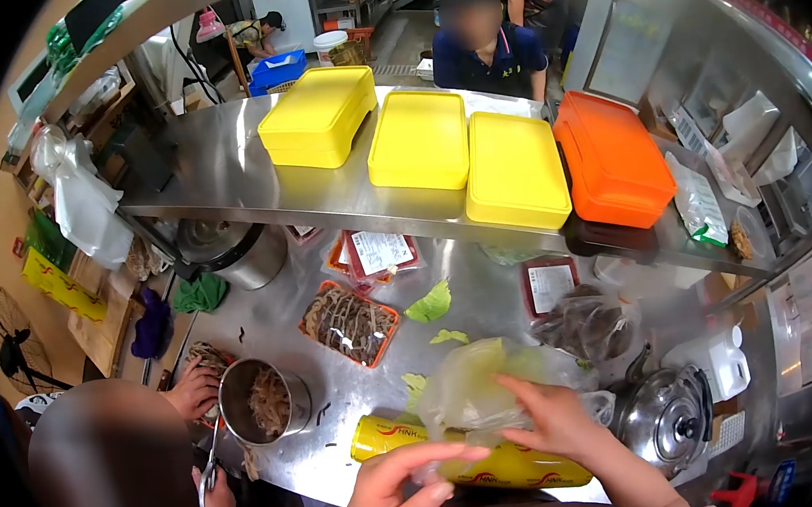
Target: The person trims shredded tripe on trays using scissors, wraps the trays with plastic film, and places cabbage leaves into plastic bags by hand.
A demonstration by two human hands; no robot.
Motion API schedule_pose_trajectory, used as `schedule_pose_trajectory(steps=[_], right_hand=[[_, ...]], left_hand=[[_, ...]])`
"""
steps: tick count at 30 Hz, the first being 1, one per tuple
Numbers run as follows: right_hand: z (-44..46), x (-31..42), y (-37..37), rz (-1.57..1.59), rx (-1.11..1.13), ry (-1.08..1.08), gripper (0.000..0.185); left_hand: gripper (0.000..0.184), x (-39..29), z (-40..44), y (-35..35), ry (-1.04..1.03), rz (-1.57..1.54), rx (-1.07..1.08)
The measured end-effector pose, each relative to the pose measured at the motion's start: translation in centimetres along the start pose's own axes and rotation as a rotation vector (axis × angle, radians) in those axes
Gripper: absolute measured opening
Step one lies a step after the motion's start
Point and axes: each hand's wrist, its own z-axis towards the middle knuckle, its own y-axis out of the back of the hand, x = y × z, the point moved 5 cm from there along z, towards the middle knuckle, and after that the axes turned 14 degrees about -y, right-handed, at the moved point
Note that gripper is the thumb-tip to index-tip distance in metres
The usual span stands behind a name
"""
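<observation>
A clear plastic bag (464, 382) with something pale green inside is in front of me. My right hand (557, 420) is at its right side, fingers stretched against the plastic and thumb apart. At the bag's lower left edge is my left hand (400, 494), its fingers extended and thumb separate; some clear plastic shows by the fingertips. Beneath both hands lies a yellow roll printed HNK (385, 438), partly covered by the bag and the hands. Loose green leaves (428, 302) lie on the steel table beyond the bag.
On the left, a co-worker's hand (216, 497) holds scissors (209, 465) beside a metal pot (300, 401) of brownish strips. A wrapped tray (349, 324) lies mid-table. A kettle (664, 419) stands right. Yellow boxes (417, 140) and an orange box (615, 157) sit on the shelf.
</observation>
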Motion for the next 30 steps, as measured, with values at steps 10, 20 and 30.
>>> schedule_pose_trajectory(steps=[10, 20, 30], right_hand=[[0.0, -2.7, -4.4, 0.342, 0.219, -0.054, 0.029], [-5.5, -5.5, 3.9, 1.174, -0.491, -0.329, 0.014], [-9.0, -6.6, 7.8, 1.152, -0.609, -0.332, 0.027]], left_hand=[[0.039, 1.1, 0.8, -6.0, -0.101, 0.362, 0.435], [0.043, 2.2, -7.0, 2.5, -0.088, 0.812, -0.28], [0.03, 4.9, -10.4, 1.7, -0.024, 0.794, -0.302]])
